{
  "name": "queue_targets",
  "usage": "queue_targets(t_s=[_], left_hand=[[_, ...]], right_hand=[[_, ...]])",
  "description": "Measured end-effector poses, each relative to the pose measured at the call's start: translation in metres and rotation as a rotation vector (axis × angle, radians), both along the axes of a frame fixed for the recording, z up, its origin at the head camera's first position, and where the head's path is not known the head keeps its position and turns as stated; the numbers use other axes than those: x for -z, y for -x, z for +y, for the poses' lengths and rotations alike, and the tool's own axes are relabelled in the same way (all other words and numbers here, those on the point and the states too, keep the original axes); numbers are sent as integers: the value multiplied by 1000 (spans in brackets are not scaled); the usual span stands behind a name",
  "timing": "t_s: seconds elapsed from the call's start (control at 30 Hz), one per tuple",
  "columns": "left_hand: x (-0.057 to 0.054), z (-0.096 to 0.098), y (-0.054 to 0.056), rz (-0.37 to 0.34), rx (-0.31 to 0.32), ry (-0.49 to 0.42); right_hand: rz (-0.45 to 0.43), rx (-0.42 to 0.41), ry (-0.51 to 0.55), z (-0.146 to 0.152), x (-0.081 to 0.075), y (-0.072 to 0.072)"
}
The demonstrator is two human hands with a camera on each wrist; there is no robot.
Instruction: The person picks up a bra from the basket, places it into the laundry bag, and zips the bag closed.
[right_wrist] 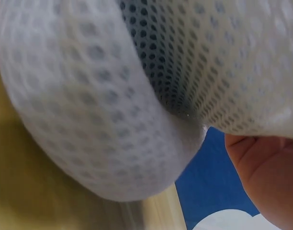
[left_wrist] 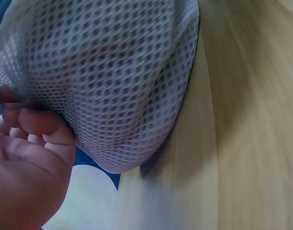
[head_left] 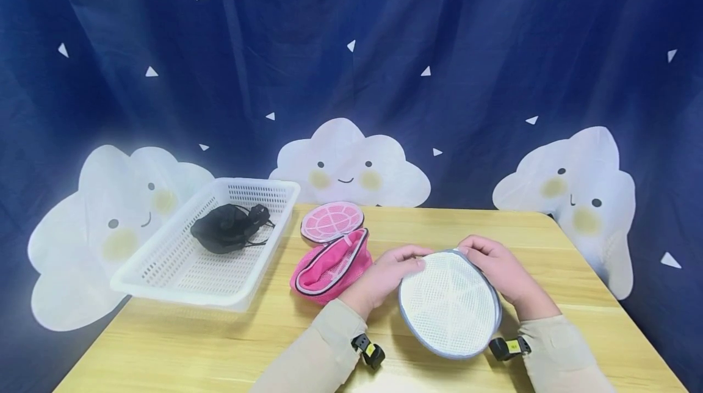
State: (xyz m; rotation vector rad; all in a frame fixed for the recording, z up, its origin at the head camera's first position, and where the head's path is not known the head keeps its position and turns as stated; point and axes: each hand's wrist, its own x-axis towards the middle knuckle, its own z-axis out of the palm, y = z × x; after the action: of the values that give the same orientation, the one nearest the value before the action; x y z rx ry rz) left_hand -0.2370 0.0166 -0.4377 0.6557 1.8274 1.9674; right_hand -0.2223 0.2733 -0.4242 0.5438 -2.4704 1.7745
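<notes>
A white mesh laundry bag [head_left: 450,304] with grey-blue edging is held up over the near right part of the table, its round face toward the head camera. My left hand [head_left: 391,274] pinches its upper left rim; in the left wrist view the thumb and fingers of that hand [left_wrist: 34,153] close on the mesh [left_wrist: 122,81]. On the top right edge, my right hand [head_left: 502,271] grips the rim. The right wrist view shows a deep fold in the mesh [right_wrist: 89,120] beside this hand [right_wrist: 271,177], whose fingertips are hidden behind the fabric.
Left of my hands lies a pink mesh bag [head_left: 335,268] with its zipped mouth gaping. Behind it is a round pink mesh piece [head_left: 332,222]. A white plastic basket [head_left: 181,298] at the table's left holds a black drawstring pouch [head_left: 225,228]. A blue curtain [head_left: 351,75] hangs behind.
</notes>
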Motion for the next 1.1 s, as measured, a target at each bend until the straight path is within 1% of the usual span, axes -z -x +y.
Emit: queue_targets(t_s=[0.2, 0.37, 0.4, 0.57, 0.63, 0.7, 0.8, 0.97, 1.1], left_hand=[[0, 1, -1, 21, -72, 61], [1, 2, -1, 46, -106, 94], [1, 2, -1, 54, -101, 99], [2, 1, -2, 95, -19, 107], [1, 0, -3, 102, 1, 113], [1, 0, -3, 112, -5, 133], [2, 0, -3, 118, -15, 149], [5, 0, -2, 116, -16, 145], [7, 1, -1, 119, -34, 144]], right_hand=[[17, -35, -88, -5, -1, -1], [4, -59, -107, -9, 0, -2], [3, -68, -105, -10, 0, -3], [-3, -136, -89, -12, 0, -3], [1, -164, -94, -13, 1, -2], [5, -190, -105, -13, 2, -2], [12, -207, -130, -14, 3, -2], [21, -204, -142, -15, 3, -4], [43, -201, -150, -16, 2, -4]])
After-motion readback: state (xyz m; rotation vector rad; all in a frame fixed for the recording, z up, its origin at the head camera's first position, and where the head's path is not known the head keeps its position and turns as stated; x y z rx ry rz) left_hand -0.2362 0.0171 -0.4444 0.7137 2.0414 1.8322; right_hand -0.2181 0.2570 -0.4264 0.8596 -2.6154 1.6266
